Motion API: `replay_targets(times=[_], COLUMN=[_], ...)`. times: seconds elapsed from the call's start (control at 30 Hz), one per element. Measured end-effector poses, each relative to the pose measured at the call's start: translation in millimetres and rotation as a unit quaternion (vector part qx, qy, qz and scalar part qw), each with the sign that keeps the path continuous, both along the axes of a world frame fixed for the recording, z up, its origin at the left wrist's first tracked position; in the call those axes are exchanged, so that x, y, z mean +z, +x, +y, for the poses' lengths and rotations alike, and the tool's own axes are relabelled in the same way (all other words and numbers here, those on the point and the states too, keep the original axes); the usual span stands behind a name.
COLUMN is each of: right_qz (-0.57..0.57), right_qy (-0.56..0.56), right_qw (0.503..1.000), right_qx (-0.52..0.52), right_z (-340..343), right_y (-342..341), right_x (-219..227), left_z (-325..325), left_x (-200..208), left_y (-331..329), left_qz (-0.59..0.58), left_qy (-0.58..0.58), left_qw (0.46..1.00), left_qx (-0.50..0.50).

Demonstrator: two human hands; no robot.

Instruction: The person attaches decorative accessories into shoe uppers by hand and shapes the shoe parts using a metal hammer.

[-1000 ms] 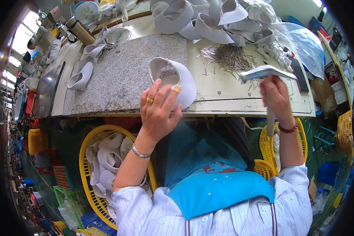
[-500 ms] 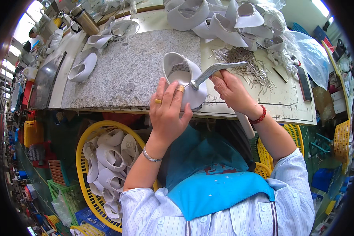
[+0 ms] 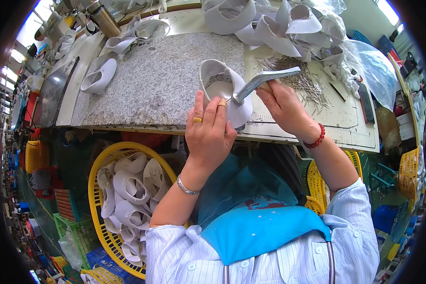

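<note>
A white shoe upper [image 3: 241,114] rests at the front edge of the grey stone slab, its opening facing up. My left hand [image 3: 208,130] holds its near left side, with the fingers stretched over the rim and the thumb at the lower edge. One fingertip of that hand has a tan wrap. In my right hand [image 3: 285,106] is a hammer [image 3: 274,75], gripped by its mostly hidden handle. The hammer's round face touches or almost touches the upper, close to my left fingertips. Whatever lies under the face is hidden.
Behind the slab [image 3: 142,90] is a pile of white uppers [image 3: 229,19]. Small thin metallic-looking pieces [image 3: 312,87] are scattered on the right, near a phone [image 3: 366,102]. Another upper [image 3: 99,76] lies at left. Below stands a yellow basket [image 3: 93,189] of uppers.
The hammer stays low at the upper, its head slightly shifted. The whole scene has moved a little in view, and my left fingers remain on the upper.
</note>
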State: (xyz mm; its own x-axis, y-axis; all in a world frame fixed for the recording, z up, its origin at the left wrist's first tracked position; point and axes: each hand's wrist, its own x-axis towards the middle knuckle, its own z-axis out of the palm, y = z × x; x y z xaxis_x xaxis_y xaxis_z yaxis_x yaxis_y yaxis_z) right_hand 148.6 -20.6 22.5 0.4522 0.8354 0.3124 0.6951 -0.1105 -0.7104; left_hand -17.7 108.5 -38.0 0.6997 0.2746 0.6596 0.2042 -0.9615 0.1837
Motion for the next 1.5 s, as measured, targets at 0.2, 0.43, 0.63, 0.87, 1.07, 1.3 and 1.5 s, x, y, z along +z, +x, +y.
replay_targets(times=[0.2,0.43,0.63,0.87,1.07,1.3,1.5], right_qz=[0.018,0.010,-0.028,-0.206,-0.326,-0.311,-0.307], right_qy=[-0.028,-0.055,-0.036,-0.091,-0.124,-0.039,0.010], right_qw=[0.999,0.998,0.999,0.973,0.935,0.949,0.951], right_qx=[-0.007,0.002,0.028,0.040,0.061,0.015,-0.028], right_z=[2.2,4.0,5.4,8.0,12.8,8.9,6.8], right_y=[3.4,3.4,-1.4,-16.4,-18.3,-25.6,-23.7], right_x=[0.5,2.1,5.3,24.5,33.8,10.0,22.2], left_z=[-1.4,-0.1,2.1,2.8,4.5,1.1,1.0], left_x=[-1.5,-3.7,-6.8,-5.3,-3.8,-3.3,-3.5], left_y=[-1.4,-0.9,-1.8,-0.8,-3.6,-1.2,-4.1], left_qz=[-0.001,-0.005,-0.012,-0.018,-0.020,-0.041,-0.033], left_qy=[-0.013,-0.019,-0.023,-0.022,-0.018,-0.032,-0.034], left_qw=[1.000,1.000,0.999,0.999,0.999,0.998,0.999], left_qx=[-0.002,-0.006,-0.027,-0.038,-0.036,-0.027,-0.027])
